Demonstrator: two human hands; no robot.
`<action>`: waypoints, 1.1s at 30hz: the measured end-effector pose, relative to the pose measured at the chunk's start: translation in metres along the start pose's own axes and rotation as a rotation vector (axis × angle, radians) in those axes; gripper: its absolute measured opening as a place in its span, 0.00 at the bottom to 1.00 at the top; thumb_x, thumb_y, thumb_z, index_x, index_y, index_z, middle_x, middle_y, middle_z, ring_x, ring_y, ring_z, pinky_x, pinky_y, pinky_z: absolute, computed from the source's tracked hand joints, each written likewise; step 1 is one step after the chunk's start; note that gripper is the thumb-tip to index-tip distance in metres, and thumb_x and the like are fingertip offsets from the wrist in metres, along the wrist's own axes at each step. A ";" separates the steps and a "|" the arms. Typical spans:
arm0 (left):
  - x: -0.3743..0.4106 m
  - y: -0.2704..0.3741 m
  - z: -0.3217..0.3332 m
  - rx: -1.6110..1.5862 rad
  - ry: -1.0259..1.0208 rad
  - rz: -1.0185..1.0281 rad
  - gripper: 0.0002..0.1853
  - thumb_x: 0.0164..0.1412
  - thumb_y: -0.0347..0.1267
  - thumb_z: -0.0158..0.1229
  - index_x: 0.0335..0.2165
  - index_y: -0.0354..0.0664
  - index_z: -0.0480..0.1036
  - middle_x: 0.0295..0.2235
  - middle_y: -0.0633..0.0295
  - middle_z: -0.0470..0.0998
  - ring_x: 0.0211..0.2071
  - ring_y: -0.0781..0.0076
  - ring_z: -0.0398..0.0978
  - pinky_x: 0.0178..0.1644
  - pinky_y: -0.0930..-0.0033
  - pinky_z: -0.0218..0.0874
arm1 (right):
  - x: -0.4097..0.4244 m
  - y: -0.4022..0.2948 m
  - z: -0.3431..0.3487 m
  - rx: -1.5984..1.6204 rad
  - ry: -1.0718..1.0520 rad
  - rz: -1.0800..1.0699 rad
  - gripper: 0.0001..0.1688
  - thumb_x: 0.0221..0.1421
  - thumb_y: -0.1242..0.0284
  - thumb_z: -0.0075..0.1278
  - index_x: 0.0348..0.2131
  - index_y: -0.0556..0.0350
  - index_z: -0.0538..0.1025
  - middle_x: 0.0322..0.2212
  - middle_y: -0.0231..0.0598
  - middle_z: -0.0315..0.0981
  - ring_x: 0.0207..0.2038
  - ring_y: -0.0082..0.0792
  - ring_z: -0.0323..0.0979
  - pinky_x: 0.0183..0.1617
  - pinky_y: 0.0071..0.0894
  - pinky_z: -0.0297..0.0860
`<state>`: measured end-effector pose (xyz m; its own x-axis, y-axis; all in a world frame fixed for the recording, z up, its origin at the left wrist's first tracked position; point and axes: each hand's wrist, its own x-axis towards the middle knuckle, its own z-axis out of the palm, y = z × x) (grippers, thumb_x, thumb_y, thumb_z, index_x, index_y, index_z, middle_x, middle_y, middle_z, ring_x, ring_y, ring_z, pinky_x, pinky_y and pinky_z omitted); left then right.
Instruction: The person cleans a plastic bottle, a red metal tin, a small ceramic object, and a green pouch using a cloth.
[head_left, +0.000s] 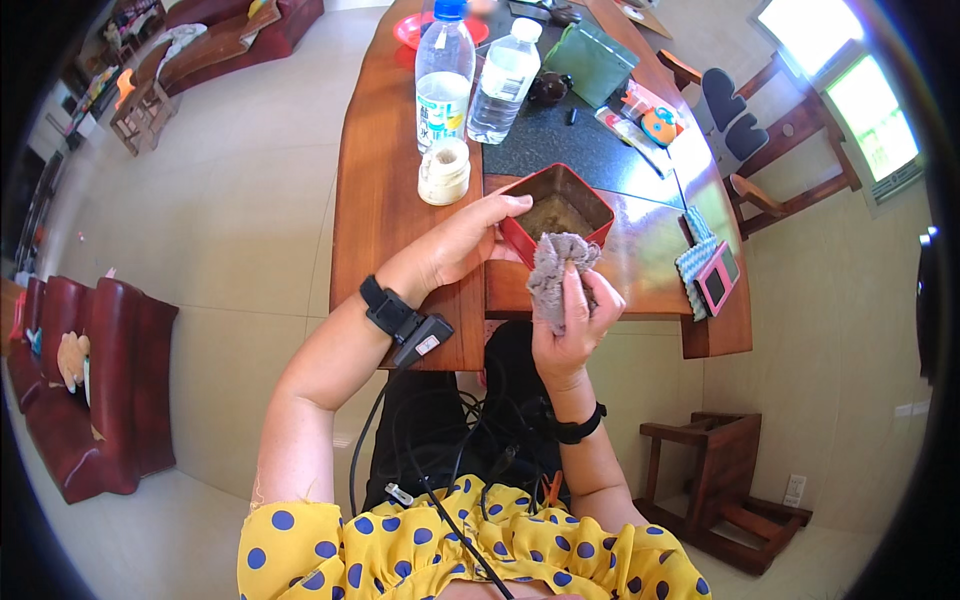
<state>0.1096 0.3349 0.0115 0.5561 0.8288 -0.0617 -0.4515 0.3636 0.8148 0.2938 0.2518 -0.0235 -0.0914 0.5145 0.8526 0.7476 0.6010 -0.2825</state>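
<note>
My left hand (469, 236) grips a square red tin box (598, 225) by its left corner, thumb over the rim. The box is tilted, its mouth facing up towards me, and brownish stains or residue cover the inside bottom. Bunched in the fingers of my right hand (574, 330) is a grey, fuzzy cloth (556, 274). The cloth is at the box's near corner and overlaps its rim; whether it touches the metal I cannot tell. A small whitish jar (443, 176) without a lid stands on the table left of the box.
Behind the jar stand a blue-capped plastic bottle (444, 82) and a white-capped one (506, 82) on the wooden table (375, 187). A green box (592, 64) is farther back. At right lies a pink-framed device (718, 279). Black cables (431, 420) hang over my lap.
</note>
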 end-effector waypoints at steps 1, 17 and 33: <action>-0.001 0.001 0.002 0.002 0.016 0.020 0.29 0.66 0.47 0.53 0.58 0.42 0.61 0.50 0.62 0.73 0.49 0.72 0.74 0.53 0.62 0.67 | 0.000 0.003 0.000 0.020 0.020 0.018 0.31 0.44 0.76 0.63 0.50 0.58 0.76 0.45 0.48 0.65 0.46 0.47 0.64 0.50 0.43 0.62; 0.002 0.000 -0.006 -0.217 0.206 0.029 0.21 0.64 0.47 0.57 0.46 0.44 0.74 0.44 0.61 0.79 0.45 0.70 0.77 0.52 0.64 0.68 | 0.000 -0.001 -0.010 0.210 0.050 0.121 0.30 0.44 0.78 0.63 0.49 0.66 0.73 0.46 0.52 0.66 0.47 0.48 0.65 0.53 0.42 0.63; 0.004 -0.003 -0.008 -0.109 0.191 0.080 0.20 0.61 0.44 0.62 0.44 0.43 0.70 0.42 0.62 0.77 0.44 0.75 0.77 0.49 0.67 0.71 | -0.001 0.006 -0.005 0.165 0.093 0.329 0.25 0.54 0.77 0.55 0.51 0.70 0.70 0.46 0.53 0.65 0.49 0.49 0.63 0.55 0.43 0.61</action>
<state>0.1071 0.3404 0.0043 0.3785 0.9183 -0.1158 -0.5674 0.3290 0.7548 0.3016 0.2514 -0.0237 0.2017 0.6430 0.7388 0.6105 0.5074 -0.6082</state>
